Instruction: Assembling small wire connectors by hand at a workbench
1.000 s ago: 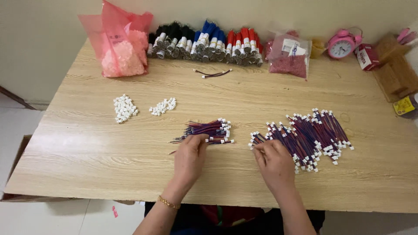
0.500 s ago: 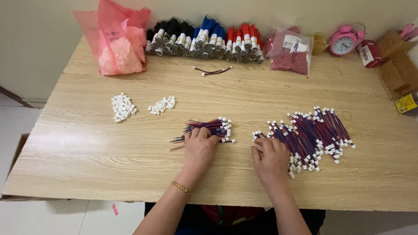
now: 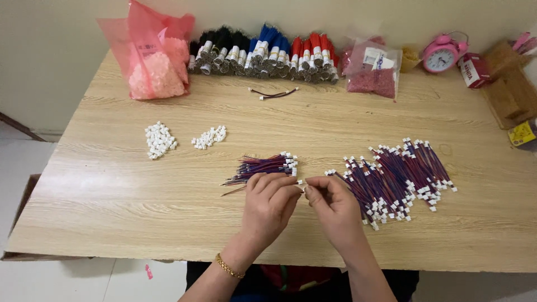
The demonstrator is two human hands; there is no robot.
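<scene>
Fingers point(image 3: 306, 189) of both hands pinch one small white connector point(image 3: 302, 182) at frame centre, between a small wire bundle point(image 3: 263, 166) and a far larger finished-looking spread point(image 3: 400, 170) to its right on the tabletop point(image 3: 168, 190).

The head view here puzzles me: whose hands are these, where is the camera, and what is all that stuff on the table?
The camera sits on a person's head and looks down, so you see their own two bare hands. The left hand, with a gold bracelet on its wrist, and the right hand meet at the fingertips over a small white connector; it is too small to tell which hand grips it.

On the wooden table lie a small bundle of red-and-blue wires just beyond the left hand, and a bigger spread pile of the same wires to the right. Farther left are two little heaps of white connectors. Along the back edge: a pink bag, bundled wires in black, blue and red, a clear bag of red bits and a pink alarm clock.
</scene>
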